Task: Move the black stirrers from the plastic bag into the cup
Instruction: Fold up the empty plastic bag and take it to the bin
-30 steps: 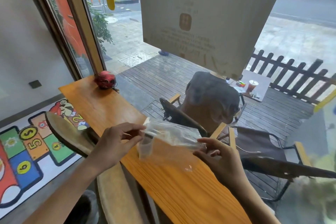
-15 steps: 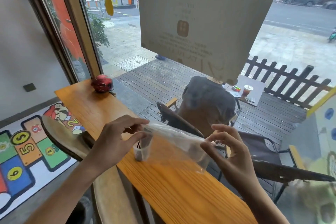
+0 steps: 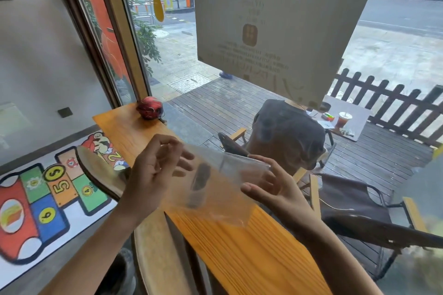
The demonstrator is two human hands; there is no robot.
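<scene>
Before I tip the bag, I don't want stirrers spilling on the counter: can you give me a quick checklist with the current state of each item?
1. Plastic bag held over the wooden counter: ok.
2. Left hand grip on the bag: cannot tell, fingers look loose.
3. Right hand supporting the bag: ok, though fingers are spread.
4. Black stirrers inside the bag: ok, blurred dark bundle.
5. Cup in position: cannot tell, hidden by the bag.

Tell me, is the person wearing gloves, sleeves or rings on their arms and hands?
No gloves. The left hand and right hand are both bare, and both forearms are bare as far as the picture shows, so no sleeves or cuffs show. I can see no rings, watch or bracelets, though the picture is a bit blurry.
</scene>
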